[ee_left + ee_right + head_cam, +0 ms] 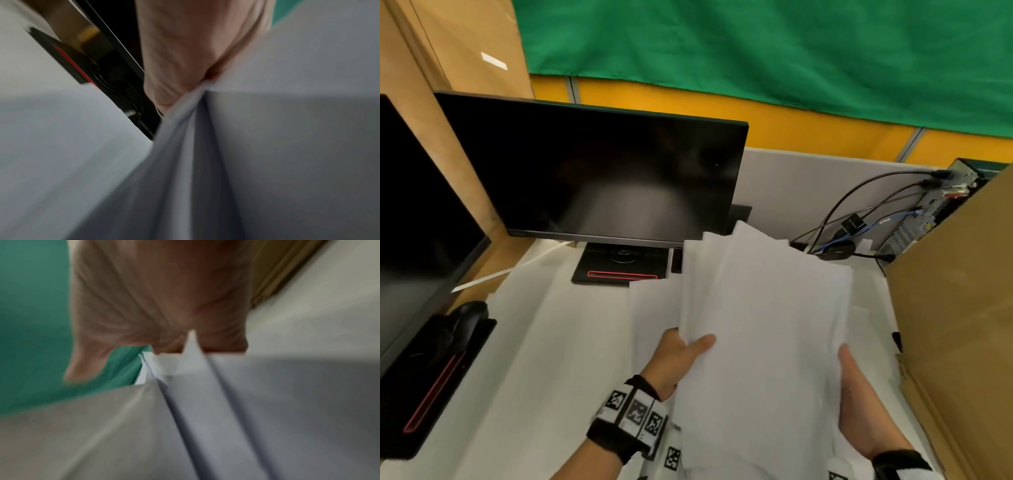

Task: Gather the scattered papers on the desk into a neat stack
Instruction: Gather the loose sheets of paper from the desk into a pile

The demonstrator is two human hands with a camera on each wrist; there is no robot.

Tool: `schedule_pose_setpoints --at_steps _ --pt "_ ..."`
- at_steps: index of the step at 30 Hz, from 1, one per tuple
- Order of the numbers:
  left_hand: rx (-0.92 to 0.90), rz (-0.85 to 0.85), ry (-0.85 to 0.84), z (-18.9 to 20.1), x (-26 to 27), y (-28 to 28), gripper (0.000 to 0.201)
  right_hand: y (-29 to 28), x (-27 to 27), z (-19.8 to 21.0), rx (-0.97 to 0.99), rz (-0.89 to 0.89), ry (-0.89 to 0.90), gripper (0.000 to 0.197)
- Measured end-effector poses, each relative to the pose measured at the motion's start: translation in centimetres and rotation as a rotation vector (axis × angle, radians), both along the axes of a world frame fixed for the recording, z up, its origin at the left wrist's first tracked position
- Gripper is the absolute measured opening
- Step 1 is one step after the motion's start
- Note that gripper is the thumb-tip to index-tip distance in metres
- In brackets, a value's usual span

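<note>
A: How will that bundle of papers point(763, 329) handle?

B: Light, I'd judge, and floppy. The sheets are thin and white, fanned out of line at the far end, so they would slide over one another easily. A hard squeeze would crease them, and the left wrist view already shows folds running into the grip.

A: Where should one take hold?

B: On the two long sides, near the end closest to the person, which is where the hands are. From there the loose edges could be tapped square against the desk point(558, 342).

A: And the left hand point(681, 356)?

B: Closed on the left edge of the bundle: thumb laid on top, fingers hidden beneath. The left wrist view shows the paper pinched into the crook of the thumb.

A: The right hand point(859, 390)?

B: It holds the right edge. The palm lies along the side and the fingers go under the sheets, out of sight; the right wrist view shows paper edges butting into the palm.

A: Where is the bundle?

B: Lifted off the desk, towards its right side, between the monitor point(599, 171) at the back edge and the cardboard box point(955, 291) at the right edge. More white sheets lie flat underneath.
</note>
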State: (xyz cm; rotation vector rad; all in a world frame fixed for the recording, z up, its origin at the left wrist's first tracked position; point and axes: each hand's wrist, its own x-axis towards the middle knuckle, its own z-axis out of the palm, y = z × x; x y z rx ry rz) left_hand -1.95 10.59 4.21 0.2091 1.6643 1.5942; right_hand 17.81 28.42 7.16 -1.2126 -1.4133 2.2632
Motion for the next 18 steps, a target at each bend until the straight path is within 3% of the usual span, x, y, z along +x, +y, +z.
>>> schedule_pose_setpoints --at_steps 3,5,9,11,14,16,18 --pt "0.024 -0.077 -0.030 -0.1 1.4 2.2 0.031 0.9 2.1 -1.2 0.174 -0.008 -0.119 0.053" --pt "0.034 -0.102 -0.054 -0.5 1.8 3.2 0.037 1.1 3.0 -1.6 0.221 -0.055 -0.173 0.044" --pt "-0.045 0.035 0.018 -2.6 1.0 4.6 0.043 1.6 4.8 -1.7 0.274 -0.172 -0.199 0.033" --pt "-0.270 0.102 0.137 -4.0 0.0 4.9 0.049 1.9 5.7 -1.6 0.307 -0.236 -0.201 0.032" --pt "-0.784 -0.091 0.363 -6.1 -0.6 5.0 0.087 2.2 7.0 -0.8 0.300 -0.331 -0.201 0.025" --pt "-0.965 -0.191 0.396 -7.0 -0.4 5.4 0.110 2.6 7.8 -0.5 0.304 -0.372 -0.186 0.058" --pt "-1.008 -0.221 0.396 -7.5 -0.2 6.1 0.121 3.2 8.8 -0.6 0.342 -0.407 -0.161 0.094"
